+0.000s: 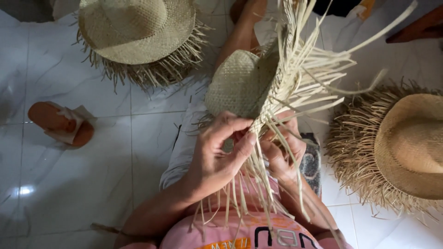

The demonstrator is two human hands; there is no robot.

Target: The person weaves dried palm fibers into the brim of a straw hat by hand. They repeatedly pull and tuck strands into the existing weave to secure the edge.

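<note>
A half-woven straw hat (240,83) with a rounded crown is held up over my lap, many loose pale straw strips (314,69) fanning out from its woven edge. My left hand (217,154) pinches the woven edge between thumb and fingers. My right hand (284,152) grips several strips just beneath the weave, partly hidden behind hanging straw.
A finished straw hat (138,32) with frayed brim lies on the white tiled floor (69,184) at top left, another hat (401,147) at right. A brown wooden block wrapped in cloth (60,123) lies at left. My legs stretch forward under the work.
</note>
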